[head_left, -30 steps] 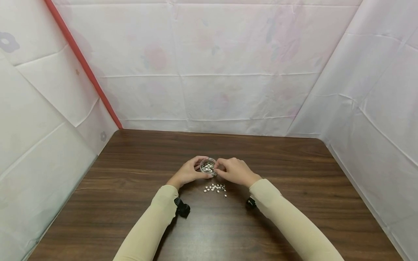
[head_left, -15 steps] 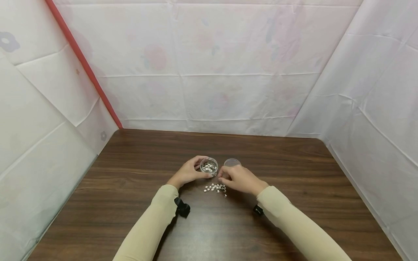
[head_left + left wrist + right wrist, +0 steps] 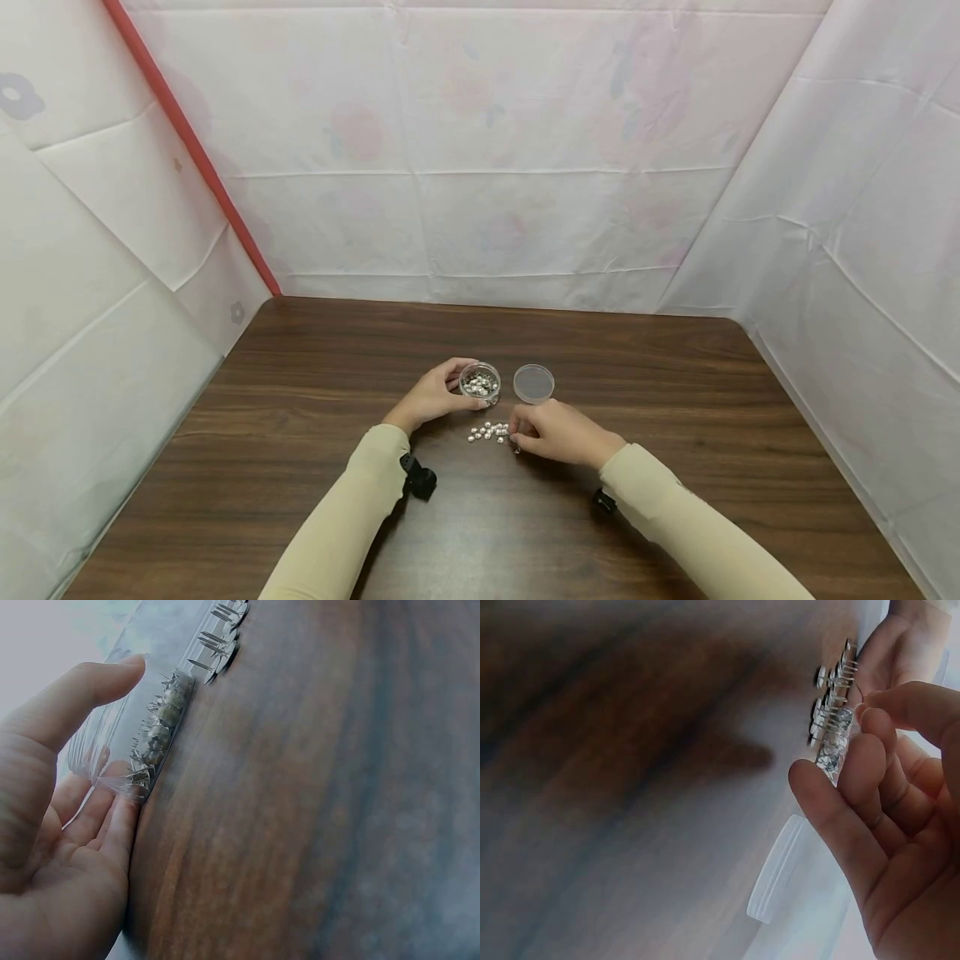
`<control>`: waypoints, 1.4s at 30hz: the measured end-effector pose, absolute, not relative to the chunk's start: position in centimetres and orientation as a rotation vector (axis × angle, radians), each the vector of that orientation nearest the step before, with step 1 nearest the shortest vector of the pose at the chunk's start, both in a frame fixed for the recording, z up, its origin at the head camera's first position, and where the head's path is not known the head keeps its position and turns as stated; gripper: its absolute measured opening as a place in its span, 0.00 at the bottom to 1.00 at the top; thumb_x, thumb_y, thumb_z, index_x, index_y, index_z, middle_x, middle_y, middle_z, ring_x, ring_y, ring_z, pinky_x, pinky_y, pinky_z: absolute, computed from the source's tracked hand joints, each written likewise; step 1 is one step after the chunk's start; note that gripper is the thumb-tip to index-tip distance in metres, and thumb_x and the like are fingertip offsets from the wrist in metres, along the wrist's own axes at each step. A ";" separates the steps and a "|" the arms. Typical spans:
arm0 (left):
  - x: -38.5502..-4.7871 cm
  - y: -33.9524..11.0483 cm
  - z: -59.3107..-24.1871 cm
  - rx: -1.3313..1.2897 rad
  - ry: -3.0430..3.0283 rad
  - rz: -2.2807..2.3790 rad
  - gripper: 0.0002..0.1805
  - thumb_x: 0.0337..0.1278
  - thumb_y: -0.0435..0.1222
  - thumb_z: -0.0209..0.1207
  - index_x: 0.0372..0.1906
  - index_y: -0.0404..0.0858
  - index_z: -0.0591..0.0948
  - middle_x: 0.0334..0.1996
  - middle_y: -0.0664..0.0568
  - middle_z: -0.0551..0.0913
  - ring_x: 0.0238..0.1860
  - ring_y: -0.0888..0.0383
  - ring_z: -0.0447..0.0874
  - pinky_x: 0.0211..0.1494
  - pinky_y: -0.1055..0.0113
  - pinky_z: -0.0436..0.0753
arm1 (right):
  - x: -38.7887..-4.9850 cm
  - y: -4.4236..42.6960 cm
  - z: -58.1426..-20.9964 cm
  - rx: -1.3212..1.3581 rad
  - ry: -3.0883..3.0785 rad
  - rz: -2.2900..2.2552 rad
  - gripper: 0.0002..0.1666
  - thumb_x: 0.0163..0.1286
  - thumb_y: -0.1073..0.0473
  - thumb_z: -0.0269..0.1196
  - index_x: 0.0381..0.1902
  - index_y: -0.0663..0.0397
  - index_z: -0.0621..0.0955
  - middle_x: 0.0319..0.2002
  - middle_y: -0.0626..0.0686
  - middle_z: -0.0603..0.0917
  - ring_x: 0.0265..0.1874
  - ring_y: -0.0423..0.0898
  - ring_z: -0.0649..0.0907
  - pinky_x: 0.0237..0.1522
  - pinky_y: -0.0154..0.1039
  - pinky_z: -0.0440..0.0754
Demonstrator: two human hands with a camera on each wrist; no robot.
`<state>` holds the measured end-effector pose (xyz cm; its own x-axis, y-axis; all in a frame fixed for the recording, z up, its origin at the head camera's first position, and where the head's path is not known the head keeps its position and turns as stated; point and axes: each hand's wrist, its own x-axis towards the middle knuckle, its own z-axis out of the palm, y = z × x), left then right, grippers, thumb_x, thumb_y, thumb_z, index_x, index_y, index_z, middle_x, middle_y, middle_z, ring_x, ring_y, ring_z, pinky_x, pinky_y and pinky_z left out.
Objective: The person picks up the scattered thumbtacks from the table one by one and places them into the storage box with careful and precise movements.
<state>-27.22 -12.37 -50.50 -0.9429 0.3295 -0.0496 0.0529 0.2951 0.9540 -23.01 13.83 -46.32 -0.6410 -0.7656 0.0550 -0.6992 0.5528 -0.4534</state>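
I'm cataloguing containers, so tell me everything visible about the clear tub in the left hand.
The clear tub is low and round, apparently plastic, with see-through walls and ridges near its rim. It stands upright and open on the brown table; the round lid lies apart, to its right in the head view. Silvery tacks lie in its lower part. The left hand curls round it, thumb at the near side, fingers at the far side.

From a distance I watch through the head camera, looking forward and down over the worktop (image 3: 480, 525). My left wrist camera looks close and low along the left hand (image 3: 67, 862), sharing the clear jar (image 3: 88, 744) with the head view; my right, equally near, shares the lid (image 3: 778, 870).
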 end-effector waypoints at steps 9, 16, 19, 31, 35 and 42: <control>-27.1 -12.4 -50.5 0.352 2.308 1.715 0.41 0.45 0.42 0.79 0.67 0.49 0.74 0.62 0.51 0.76 0.66 0.50 0.72 0.66 0.52 0.75 | -22.0 13.9 -46.9 -1.238 2.684 -0.601 0.02 0.69 0.57 0.68 0.37 0.47 0.84 0.20 0.34 0.73 0.19 0.30 0.72 0.23 0.29 0.73; -27.1 -12.5 -50.5 0.355 2.324 1.699 0.41 0.46 0.43 0.79 0.68 0.50 0.74 0.63 0.51 0.75 0.68 0.48 0.69 0.68 0.51 0.73 | -21.5 13.7 -47.0 -1.233 2.739 -0.552 0.04 0.68 0.57 0.69 0.35 0.44 0.83 0.21 0.34 0.73 0.19 0.29 0.72 0.22 0.29 0.74; -27.1 -12.5 -50.4 0.359 2.333 1.690 0.40 0.46 0.42 0.78 0.68 0.50 0.74 0.63 0.52 0.75 0.68 0.49 0.70 0.67 0.52 0.73 | -21.5 13.6 -47.0 -1.231 2.762 -0.524 0.03 0.68 0.57 0.69 0.35 0.44 0.83 0.20 0.34 0.73 0.19 0.29 0.72 0.22 0.30 0.74; -27.3 -12.6 -50.7 0.363 2.358 1.675 0.41 0.46 0.43 0.79 0.68 0.51 0.74 0.63 0.52 0.74 0.67 0.50 0.70 0.68 0.54 0.73 | -21.4 13.5 -47.1 -1.246 2.783 -0.523 0.04 0.68 0.58 0.69 0.33 0.45 0.83 0.20 0.35 0.74 0.18 0.30 0.72 0.22 0.31 0.74; -27.2 -12.5 -50.6 0.363 2.349 1.681 0.41 0.47 0.42 0.78 0.68 0.50 0.74 0.63 0.52 0.75 0.67 0.50 0.71 0.67 0.53 0.74 | -21.4 13.6 -47.0 -1.232 2.781 -0.524 0.05 0.69 0.58 0.69 0.33 0.44 0.82 0.20 0.34 0.73 0.18 0.30 0.72 0.22 0.31 0.73; -27.1 -12.5 -50.4 0.351 2.353 1.670 0.40 0.46 0.44 0.78 0.68 0.52 0.74 0.65 0.51 0.73 0.69 0.48 0.69 0.69 0.51 0.72 | -21.4 13.7 -47.0 -1.214 2.764 -0.544 0.04 0.69 0.58 0.68 0.34 0.44 0.82 0.21 0.34 0.74 0.19 0.30 0.72 0.23 0.31 0.74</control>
